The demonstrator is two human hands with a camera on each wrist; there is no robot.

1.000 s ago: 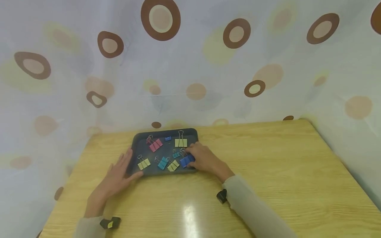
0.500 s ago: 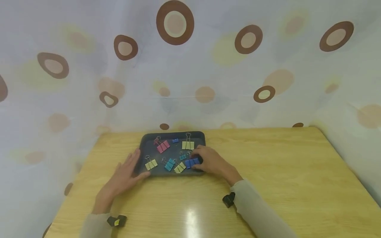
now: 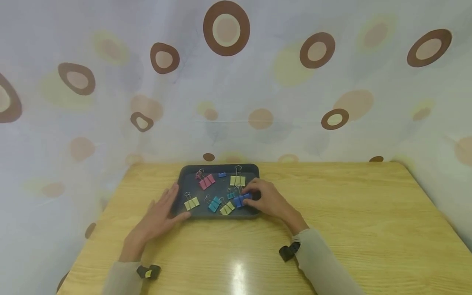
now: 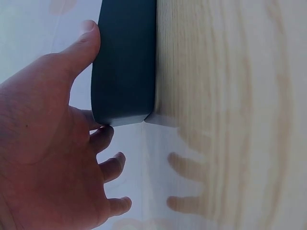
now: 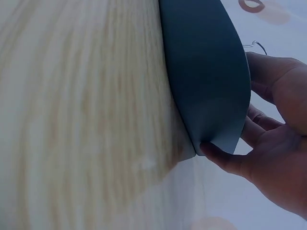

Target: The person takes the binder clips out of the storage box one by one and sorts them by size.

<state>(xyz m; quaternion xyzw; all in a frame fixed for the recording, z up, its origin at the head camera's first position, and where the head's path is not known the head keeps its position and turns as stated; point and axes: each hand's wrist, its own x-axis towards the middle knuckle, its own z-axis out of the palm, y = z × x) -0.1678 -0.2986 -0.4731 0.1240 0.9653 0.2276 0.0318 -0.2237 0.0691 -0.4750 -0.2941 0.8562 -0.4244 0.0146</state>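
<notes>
A dark shallow tray (image 3: 217, 216) sits on the wooden table and holds several binder clips. My right hand (image 3: 271, 200) reaches over its right edge and pinches the large blue binder clip (image 3: 240, 200) between thumb and fingers; the clip is partly covered. In the right wrist view, one finger of the right hand (image 5: 276, 139) touches the tray's outer corner. At the tray's left front corner lies my left hand (image 3: 157, 219), fingers extended along the side and thumb at the front rim. In the left wrist view, the left hand (image 4: 53, 139) touches the tray wall (image 4: 124, 62).
Inside the tray are a pink clip (image 3: 207, 181), a large yellow clip (image 3: 237, 180), two smaller yellow clips, a teal clip (image 3: 214, 204), a small teal clip (image 3: 230, 196) and a tiny blue clip (image 3: 222, 175). A patterned curtain (image 3: 236, 139) stands behind the table.
The blue clip has turned to lie more level and shifted slightly left within the tray under my right fingers. The head view has swung left. My left hand stays by the tray.
</notes>
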